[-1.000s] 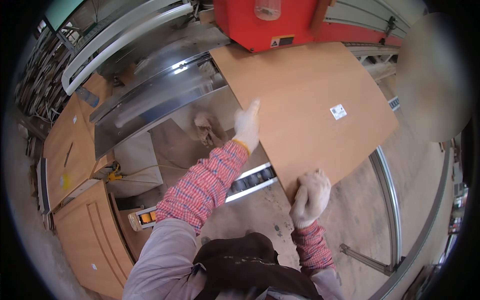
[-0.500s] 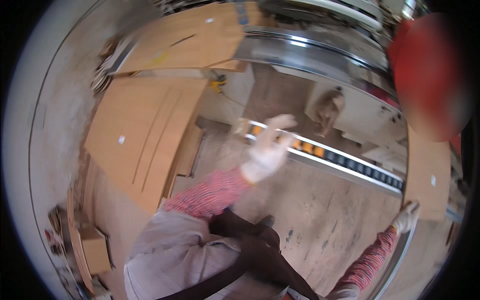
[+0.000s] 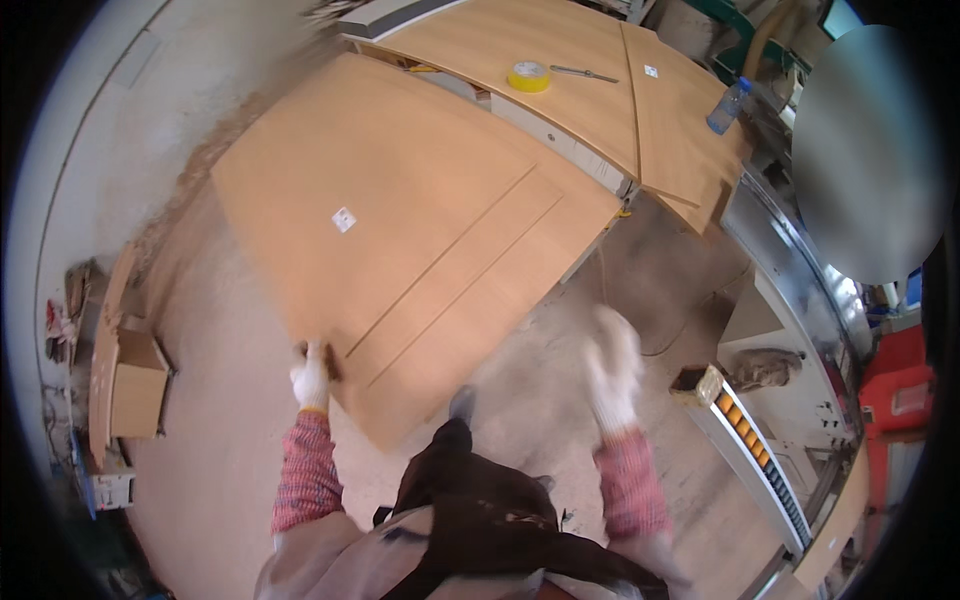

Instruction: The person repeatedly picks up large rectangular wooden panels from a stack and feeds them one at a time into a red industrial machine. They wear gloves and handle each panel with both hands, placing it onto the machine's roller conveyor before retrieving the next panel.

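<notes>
My left hand (image 3: 312,380), in a white glove, grips the near left edge of a large light-brown wood panel (image 3: 420,190). The panel has two long parallel grooves and a small white label, and lies tilted away to the left of my legs. My right hand (image 3: 612,372), also gloved, is raised in the air to the right of the panel, apart from it. It is blurred by motion, with its fingers stretched out and nothing seen in it.
Beyond the panel, a wood-topped surface (image 3: 480,40) holds a roll of yellow tape (image 3: 528,76), a thin metal tool (image 3: 585,73) and a plastic bottle (image 3: 728,106). A roller rail (image 3: 755,450) and a metal-edged machine (image 3: 790,240) stand at right. Wood pieces (image 3: 135,385) lean at far left.
The view has swung left toward the panel. My left hand has come to the panel's edge. My right hand has let go of the board at the far right and come up near the middle.
</notes>
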`<state>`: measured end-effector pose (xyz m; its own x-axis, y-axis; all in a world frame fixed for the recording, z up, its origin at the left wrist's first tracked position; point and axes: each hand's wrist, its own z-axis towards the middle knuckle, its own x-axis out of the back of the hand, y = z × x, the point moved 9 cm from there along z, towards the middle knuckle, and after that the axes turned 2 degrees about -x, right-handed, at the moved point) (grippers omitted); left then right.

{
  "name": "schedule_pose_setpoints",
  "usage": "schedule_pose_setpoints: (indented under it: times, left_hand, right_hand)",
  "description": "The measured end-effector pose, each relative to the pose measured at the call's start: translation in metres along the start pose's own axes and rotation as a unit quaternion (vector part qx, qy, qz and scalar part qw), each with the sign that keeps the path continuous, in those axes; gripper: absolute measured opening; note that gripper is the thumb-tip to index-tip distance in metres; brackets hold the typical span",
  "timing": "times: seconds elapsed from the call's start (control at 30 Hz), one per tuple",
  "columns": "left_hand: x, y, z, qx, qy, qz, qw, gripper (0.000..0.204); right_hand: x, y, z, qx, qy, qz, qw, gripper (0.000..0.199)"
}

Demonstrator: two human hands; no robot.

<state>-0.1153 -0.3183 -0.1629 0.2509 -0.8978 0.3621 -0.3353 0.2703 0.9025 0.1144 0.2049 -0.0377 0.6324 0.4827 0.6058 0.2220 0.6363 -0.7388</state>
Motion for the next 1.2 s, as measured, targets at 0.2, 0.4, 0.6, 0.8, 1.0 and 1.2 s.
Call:
schedule_pose_setpoints:
  times: [0.2, 0.4, 0.6, 0.8, 1.0, 1.2]
  left_hand:
    - [-0.024, 0.020, 0.016, 0.076, -0.091, 0.002, 0.993, 0.038]
    - [-0.025, 0.004, 0.033, 0.146, -0.117, -0.024, 0.982, 0.035]
    - [-0.003, -0.007, 0.054, 0.119, -0.120, -0.118, 0.979, 0.028]
    - [-0.013, -0.023, -0.015, 0.153, -0.178, -0.246, 0.940, 0.035]
    - [-0.040, -0.087, -0.155, 0.237, -0.360, -0.181, 0.884, 0.045]
    - [-0.065, 0.014, -0.207, 0.219, -0.330, -0.229, 0.889, 0.064]
  right_hand:
    - [-0.212, 0.001, 0.236, 0.090, -0.041, -0.216, 0.971, 0.043]
    - [-0.268, 0.035, 0.330, 0.015, -0.068, -0.260, 0.963, 0.042]
    - [-0.241, 0.011, 0.235, 0.060, 0.014, -0.265, 0.962, 0.043]
    - [-0.179, 0.019, 0.125, -0.172, 0.120, -0.012, 0.978, 0.071]
    - [-0.247, 0.012, -0.067, -0.460, -0.066, 0.489, 0.738, 0.042]
    - [-0.110, -0.020, -0.040, -0.353, -0.057, 0.529, 0.770, 0.050]
